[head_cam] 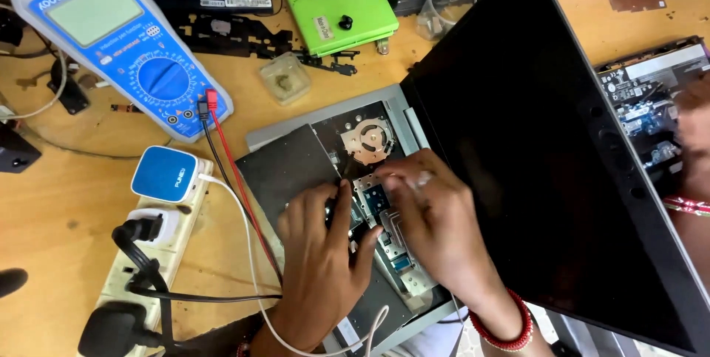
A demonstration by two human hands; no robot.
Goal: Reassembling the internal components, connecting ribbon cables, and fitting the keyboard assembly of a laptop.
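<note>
Opened laptop base point(296, 165) lies on the wooden table point(59, 209), its dark lid point(547, 143) raised to the right. Left hand point(322, 253) rests flat on the exposed board, fingers spread, gripping nothing visible. Right hand point(436, 213) is curled beside it, fingertips pinched over the board near the copper fan point(367, 139); whether it holds anything cannot be told. Blue multimeter point(118, 39), green box point(342, 11) and power strip point(148, 253) sit around.
</note>
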